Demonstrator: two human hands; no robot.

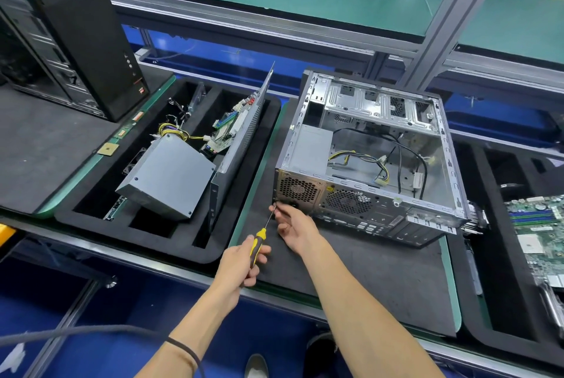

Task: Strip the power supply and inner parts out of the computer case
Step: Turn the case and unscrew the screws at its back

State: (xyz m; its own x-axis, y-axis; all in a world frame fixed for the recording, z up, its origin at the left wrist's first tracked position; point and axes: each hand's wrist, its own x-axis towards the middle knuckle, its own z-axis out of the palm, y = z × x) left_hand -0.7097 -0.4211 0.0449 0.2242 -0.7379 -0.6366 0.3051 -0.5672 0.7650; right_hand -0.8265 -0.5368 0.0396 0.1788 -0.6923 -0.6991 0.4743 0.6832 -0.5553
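Note:
An open metal computer case [433,194] lies on its side on a black mat, its rear panel facing me. The grey power supply [308,148] sits in the case's near left corner, with yellow and black cables [375,164] trailing across the case floor. My left hand [241,261] grips a yellow and black screwdriver [259,240]; its tip points at the rear panel's lower left corner. My right hand [294,225] rests at that same corner, fingers by the screwdriver's tip. Whether they pinch a screw is hidden.
A black foam tray [91,194] on the left holds another power supply [171,176], a side panel [244,124] and a circuit board. A black tower [82,29] stands at far left. A motherboard [537,234] lies in a tray at right. An aluminium frame post rises behind the case.

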